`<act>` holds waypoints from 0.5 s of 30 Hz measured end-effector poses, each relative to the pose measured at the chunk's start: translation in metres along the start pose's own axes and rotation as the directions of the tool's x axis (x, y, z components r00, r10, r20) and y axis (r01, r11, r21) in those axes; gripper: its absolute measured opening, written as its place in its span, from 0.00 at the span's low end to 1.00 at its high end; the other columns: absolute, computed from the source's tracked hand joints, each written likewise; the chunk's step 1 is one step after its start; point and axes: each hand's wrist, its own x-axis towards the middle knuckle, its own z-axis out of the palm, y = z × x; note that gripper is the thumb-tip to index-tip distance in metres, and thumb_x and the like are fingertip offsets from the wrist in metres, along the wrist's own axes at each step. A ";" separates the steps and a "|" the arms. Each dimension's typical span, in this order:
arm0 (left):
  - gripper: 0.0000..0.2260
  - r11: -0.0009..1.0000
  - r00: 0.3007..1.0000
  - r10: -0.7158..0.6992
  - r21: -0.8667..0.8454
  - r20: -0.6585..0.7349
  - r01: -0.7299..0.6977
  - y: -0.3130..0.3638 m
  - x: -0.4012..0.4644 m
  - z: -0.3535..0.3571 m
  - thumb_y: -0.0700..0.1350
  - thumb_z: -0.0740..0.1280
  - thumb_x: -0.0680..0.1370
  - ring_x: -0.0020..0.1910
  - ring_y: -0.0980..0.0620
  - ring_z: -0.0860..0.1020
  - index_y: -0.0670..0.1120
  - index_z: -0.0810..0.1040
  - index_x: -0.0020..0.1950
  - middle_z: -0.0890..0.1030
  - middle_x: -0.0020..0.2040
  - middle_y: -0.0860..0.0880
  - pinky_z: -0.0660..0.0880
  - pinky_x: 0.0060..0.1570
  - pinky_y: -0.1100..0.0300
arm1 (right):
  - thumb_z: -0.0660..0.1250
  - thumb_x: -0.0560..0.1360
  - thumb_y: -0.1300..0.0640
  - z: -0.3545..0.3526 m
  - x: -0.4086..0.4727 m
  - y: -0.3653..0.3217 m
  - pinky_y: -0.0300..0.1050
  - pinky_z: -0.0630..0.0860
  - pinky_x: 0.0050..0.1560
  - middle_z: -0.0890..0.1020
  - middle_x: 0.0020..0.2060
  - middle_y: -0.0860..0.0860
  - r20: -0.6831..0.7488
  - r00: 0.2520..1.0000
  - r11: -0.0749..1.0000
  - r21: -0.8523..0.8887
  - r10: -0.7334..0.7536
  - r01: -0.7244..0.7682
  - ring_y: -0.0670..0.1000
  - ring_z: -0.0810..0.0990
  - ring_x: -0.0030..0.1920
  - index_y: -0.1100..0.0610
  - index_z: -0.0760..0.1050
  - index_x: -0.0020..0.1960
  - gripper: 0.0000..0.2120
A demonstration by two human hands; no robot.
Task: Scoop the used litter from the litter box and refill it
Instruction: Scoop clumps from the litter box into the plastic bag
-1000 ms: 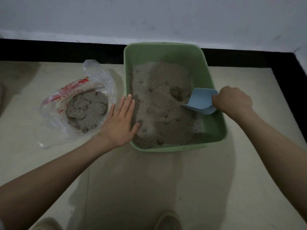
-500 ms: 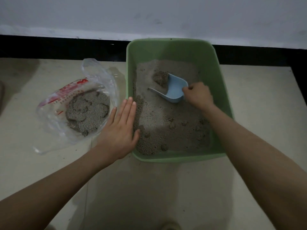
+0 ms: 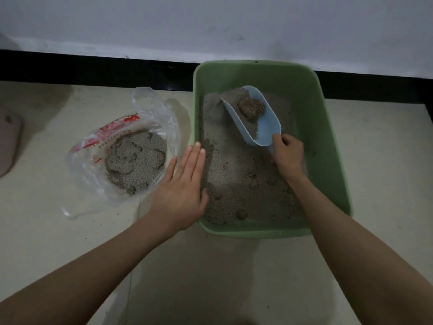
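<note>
A green litter box [image 3: 328, 127] sits on the floor against the wall, holding grey-brown litter [image 3: 236, 170] with several clumps. My right hand [image 3: 287, 154] is shut on the handle of a light blue scoop [image 3: 260, 123]. The scoop points toward the box's far side and carries a clump [image 3: 251, 108]. My left hand [image 3: 185, 184] lies flat with fingers together on the box's left rim. To the left, a clear plastic bag [image 3: 121, 156] with red print lies open on the floor and holds scooped litter clumps.
The white wall and black skirting [image 3: 93, 66] run just behind the box. A pinkish flat object [image 3: 9, 141] lies at the far left edge. Pale floor tiles [image 3: 210, 277] spread between me and the box.
My right hand has pushed the scoop from the box's right side across to the far end, and a clump now sits in it. My left hand stayed on the rim.
</note>
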 end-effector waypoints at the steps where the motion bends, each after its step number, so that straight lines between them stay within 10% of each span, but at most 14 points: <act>1: 0.33 1.000 1.000 -0.003 -0.008 0.010 0.003 0.000 0.000 0.000 0.52 0.47 0.73 0.76 0.48 0.46 0.40 0.46 0.76 0.47 0.77 0.43 0.48 0.73 0.49 | 0.61 0.72 0.59 -0.002 -0.002 -0.001 0.47 0.63 0.34 0.63 0.26 0.52 -0.016 1.000 1.000 0.023 -0.005 0.006 0.52 0.65 0.32 0.58 0.66 0.32 0.11; 15: 0.33 0.988 0.991 0.099 -0.128 0.095 -0.087 -0.012 -0.006 -0.008 0.60 0.33 0.74 0.72 0.54 0.32 0.45 0.35 0.74 0.32 0.73 0.49 0.35 0.72 0.57 | 0.61 0.73 0.62 -0.056 -0.067 -0.035 0.42 0.58 0.28 0.59 0.25 0.52 -0.004 0.992 0.991 -0.019 -0.129 0.129 0.50 0.60 0.28 0.56 0.60 0.29 0.17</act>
